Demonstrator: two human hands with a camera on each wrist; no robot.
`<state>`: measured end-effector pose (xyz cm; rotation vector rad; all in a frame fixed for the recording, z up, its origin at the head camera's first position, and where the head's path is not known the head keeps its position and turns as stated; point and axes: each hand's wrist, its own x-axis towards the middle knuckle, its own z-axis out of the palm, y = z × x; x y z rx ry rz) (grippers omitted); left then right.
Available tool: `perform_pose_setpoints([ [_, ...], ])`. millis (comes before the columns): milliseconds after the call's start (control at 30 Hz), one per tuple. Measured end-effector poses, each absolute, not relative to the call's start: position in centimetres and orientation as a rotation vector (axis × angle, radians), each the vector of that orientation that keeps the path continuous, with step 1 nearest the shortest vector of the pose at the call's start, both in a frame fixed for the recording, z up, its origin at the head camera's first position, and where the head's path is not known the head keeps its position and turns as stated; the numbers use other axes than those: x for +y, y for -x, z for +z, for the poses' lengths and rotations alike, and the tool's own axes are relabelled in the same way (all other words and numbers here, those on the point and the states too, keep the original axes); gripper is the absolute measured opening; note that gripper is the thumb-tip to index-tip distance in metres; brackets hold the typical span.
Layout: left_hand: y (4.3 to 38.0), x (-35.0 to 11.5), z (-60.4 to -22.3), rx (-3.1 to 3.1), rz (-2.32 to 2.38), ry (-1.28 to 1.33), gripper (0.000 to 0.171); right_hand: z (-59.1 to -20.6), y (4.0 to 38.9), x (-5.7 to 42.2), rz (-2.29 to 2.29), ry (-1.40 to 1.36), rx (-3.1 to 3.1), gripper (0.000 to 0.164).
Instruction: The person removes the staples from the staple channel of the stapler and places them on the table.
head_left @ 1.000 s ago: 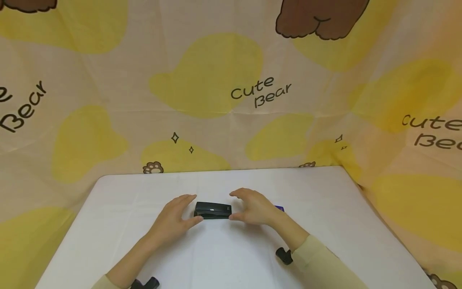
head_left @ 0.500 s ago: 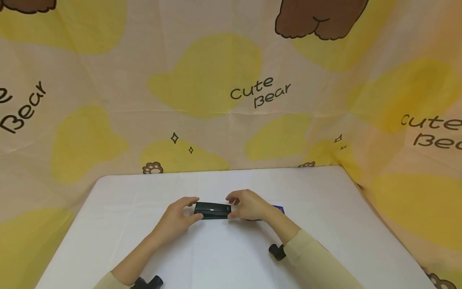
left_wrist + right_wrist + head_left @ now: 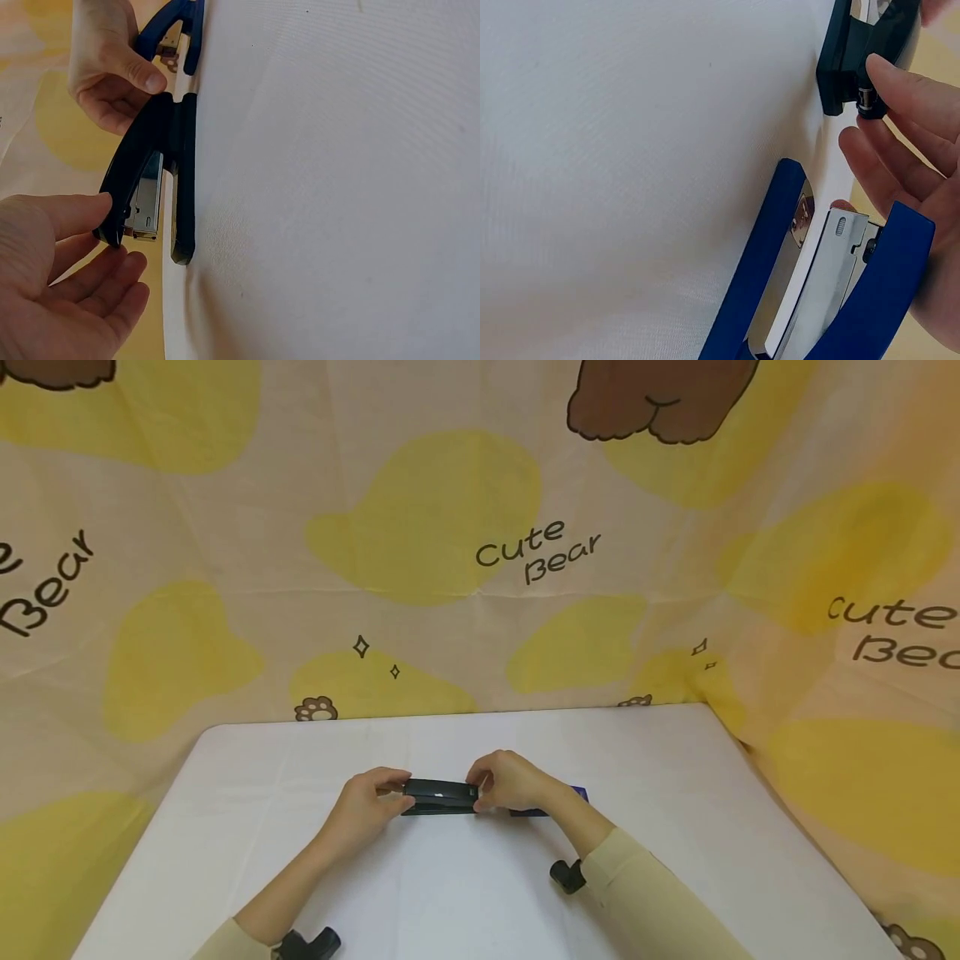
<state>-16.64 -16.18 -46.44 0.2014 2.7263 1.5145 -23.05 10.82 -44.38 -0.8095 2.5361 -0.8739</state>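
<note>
A black stapler (image 3: 439, 791) stands on the white table between both hands, its base down. My left hand (image 3: 362, 808) pinches the front end of its upper arm; in the left wrist view the thumb lies on one side of the nose and fingers sit behind it. A wide gap shows between the metal magazine (image 3: 146, 199) and the base. At the hinge end, my right hand (image 3: 516, 782) pinches the stapler between thumb and fingers. A blue stapler (image 3: 759, 259) stands close to the right hand, partly hidden by it in the head view.
The white table (image 3: 465, 893) runs back to a yellow patterned cloth (image 3: 420, 527) hanging behind it. Black wrist cameras (image 3: 567, 877) sit below both forearms, and pale sleeves (image 3: 652, 893) cover the arms.
Both hands have closed in on the black stapler's ends, and their fingers have curled onto it. The right forearm has shifted left, uncovering more of the blue stapler.
</note>
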Motion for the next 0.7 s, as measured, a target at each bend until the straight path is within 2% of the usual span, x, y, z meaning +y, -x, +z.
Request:
perform_pose_setpoints([
  [700, 15.8, -16.9, -46.0, 2.702, 1.471, -0.167, 0.033, -44.0, 21.9, 10.0, -0.743, 0.787, 2.562, 0.027],
])
